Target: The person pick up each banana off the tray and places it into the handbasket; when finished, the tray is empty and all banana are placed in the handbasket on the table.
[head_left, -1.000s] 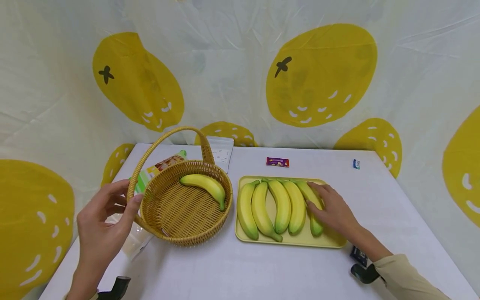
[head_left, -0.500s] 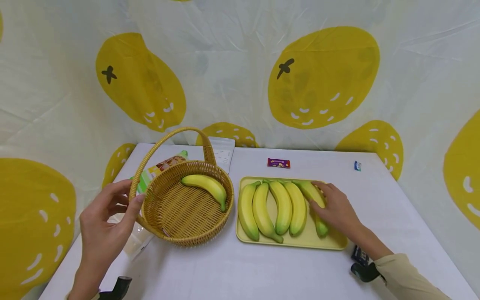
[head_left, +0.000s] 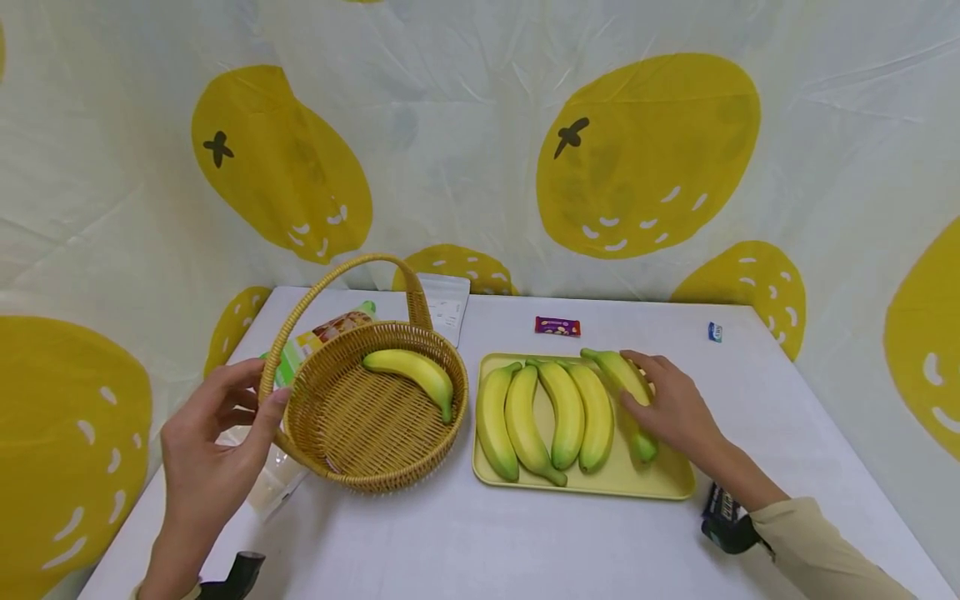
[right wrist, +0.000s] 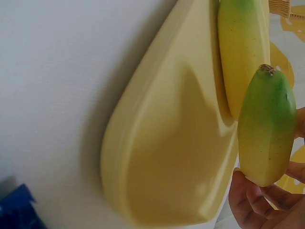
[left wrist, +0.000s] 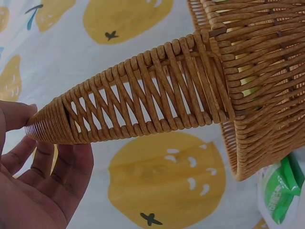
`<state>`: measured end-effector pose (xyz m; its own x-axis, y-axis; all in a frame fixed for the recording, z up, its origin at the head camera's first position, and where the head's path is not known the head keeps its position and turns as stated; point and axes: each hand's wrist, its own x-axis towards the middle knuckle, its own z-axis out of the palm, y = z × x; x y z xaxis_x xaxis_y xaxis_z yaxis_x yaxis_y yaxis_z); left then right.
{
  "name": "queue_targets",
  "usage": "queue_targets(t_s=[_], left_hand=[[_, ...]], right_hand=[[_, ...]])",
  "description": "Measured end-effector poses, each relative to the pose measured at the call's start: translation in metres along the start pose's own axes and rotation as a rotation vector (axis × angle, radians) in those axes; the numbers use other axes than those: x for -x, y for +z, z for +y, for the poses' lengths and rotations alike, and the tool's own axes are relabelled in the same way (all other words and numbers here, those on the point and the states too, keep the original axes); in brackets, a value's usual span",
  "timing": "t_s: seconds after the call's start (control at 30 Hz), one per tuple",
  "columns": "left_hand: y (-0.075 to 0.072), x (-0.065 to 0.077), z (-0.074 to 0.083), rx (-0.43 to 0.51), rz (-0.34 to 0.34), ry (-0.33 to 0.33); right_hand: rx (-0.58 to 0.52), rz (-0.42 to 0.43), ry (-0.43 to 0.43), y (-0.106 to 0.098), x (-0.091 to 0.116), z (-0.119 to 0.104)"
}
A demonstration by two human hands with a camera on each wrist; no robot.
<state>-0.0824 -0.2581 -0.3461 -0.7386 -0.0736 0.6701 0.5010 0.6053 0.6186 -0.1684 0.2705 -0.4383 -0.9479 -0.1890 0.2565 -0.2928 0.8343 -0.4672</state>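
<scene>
As fingers [right wrist: 241, 202] grip curved banana [right wrist: 266, 136], wicker bskt [head_left: 360, 429]

Soft, diffuse light is falling evenly over the counter [head_left: 487, 542], the basket [head_left: 352, 425] casting a faint shadow towards seven o'clock. In the right wrist view, the tray [right wrist: 162, 167] is throwing soft shade towards nine o'clock, while a blue object [right wrist: 19, 210] is blurring at eight.
</scene>
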Motion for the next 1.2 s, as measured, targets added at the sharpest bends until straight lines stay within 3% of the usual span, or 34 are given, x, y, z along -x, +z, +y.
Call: queue_targets(t_s=[0.37, 1.2], left_hand=[[0.001, 0.000, -0.002, 0.001, -0.001, 0.006], [0.000, -0.003, -0.001, 0.010, -0.016, 0.009]], right_hand=[[-0.024, -0.012, -0.054, 0.000, -0.013, -0.024], [-0.112, 0.028, -0.278, 0.008, -0.051, -0.090]])
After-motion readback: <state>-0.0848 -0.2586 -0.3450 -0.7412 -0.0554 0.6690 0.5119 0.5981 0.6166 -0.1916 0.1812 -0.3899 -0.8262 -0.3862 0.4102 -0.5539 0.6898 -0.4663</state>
